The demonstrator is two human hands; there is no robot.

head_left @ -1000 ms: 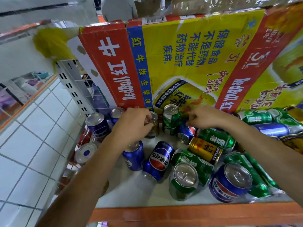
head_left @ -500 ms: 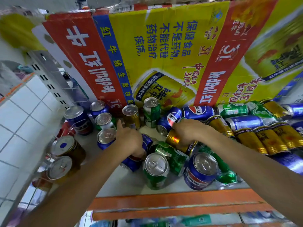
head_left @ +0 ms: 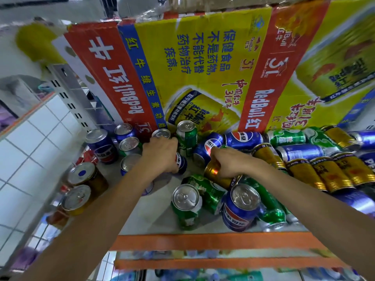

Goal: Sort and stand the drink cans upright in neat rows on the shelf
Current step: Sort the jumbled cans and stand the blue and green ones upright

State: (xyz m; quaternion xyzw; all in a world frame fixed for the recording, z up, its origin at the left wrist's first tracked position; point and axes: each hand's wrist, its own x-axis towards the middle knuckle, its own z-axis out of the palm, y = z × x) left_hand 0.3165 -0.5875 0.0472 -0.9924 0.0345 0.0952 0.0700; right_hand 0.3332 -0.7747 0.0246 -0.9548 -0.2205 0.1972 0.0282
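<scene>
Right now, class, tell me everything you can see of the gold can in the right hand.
The gold can is shiny metal with a red glint. It is on its side in the pile, one end pointing left. The right hand grips it from above, fingers curled round it, hiding much of it. It sits just over a toppled green can. Its lid cannot be seen.

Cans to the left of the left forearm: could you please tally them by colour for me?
Blue cans: 3
Green can: 1, though little of its side shows
Brown cans: 2
Total: 6
Blurred red shapes nearby are left out.
</scene>
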